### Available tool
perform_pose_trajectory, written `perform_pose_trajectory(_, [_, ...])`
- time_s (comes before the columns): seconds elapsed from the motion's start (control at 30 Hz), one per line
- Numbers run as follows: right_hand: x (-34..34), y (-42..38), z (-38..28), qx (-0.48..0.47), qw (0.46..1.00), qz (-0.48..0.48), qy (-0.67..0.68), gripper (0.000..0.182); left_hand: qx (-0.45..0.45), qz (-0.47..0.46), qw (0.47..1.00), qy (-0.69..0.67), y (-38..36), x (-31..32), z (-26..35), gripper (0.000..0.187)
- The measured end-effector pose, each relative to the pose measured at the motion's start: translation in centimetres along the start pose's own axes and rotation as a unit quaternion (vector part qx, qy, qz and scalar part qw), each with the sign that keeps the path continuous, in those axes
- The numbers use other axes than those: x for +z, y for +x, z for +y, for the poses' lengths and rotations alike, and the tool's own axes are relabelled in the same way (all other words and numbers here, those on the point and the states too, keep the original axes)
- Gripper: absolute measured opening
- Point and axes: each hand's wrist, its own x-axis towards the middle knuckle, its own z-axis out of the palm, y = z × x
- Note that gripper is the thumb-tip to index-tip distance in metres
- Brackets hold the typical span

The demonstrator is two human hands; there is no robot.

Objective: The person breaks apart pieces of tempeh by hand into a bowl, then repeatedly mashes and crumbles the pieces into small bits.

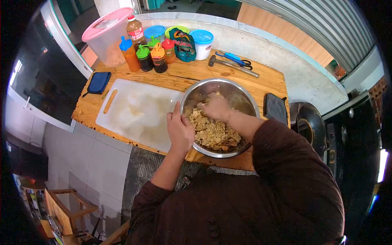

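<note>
A wide stainless steel mixing bowl (250,107) sits near the front of the wooden table, partly filled with a crumbly, tan-brown mixture (214,132). My left hand (181,127) grips the bowl's left rim, thumb toward the inside and fingers along the outer wall. Inside the bowl, my right hand (215,107) is at the far edge of the mixture; motion blurs its fingers, and I cannot tell how far they are closed. A white cutting board (139,110) with damp smears and a few crumbs lies left of the bowl.
Sauce bottles (143,57), lidded tubs (202,44) and a pink-lidded bin (107,38) line the table's back. Behind the bowl lie a hammer (232,66) and blue-handled scissors (233,58). Dark cloths (275,107) flank the work area; a wok (311,127) stands right.
</note>
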Motion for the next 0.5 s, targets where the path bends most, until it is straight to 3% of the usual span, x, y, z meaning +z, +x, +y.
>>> perform_pose_trajectory(0.07, [2.2, 0.5, -2.1, -0.101, 0.991, -0.029, 0.084, 0.05, 0.005, -0.001, 1.0, 0.008, 0.1, 0.0, 0.1, 0.047])
perform_pose_trajectory(0.17, [1.9, -1.9, -4.1, -0.233, 0.958, -0.161, 0.036, 0.041, -0.001, 0.04, 0.999, -0.021, 0.2, -0.2, -0.2, 0.047])
perform_pose_trajectory(0.3, [-1.6, -7.0, -1.6, -0.36, 0.897, -0.247, -0.065, 0.031, -0.001, 0.059, 0.998, -0.026, -0.3, -0.6, -0.5, 0.048])
perform_pose_trajectory(0.43, [-2.2, -6.6, -0.7, -0.394, 0.858, -0.296, -0.144, 0.027, -0.008, 0.058, 0.998, -0.021, -0.9, 0.1, 0.1, 0.048])
perform_pose_trajectory(0.5, [-0.2, -5.7, -0.8, -0.381, 0.885, -0.232, -0.137, 0.024, -0.014, 0.066, 0.997, -0.023, -0.7, 0.1, 0.1, 0.048])
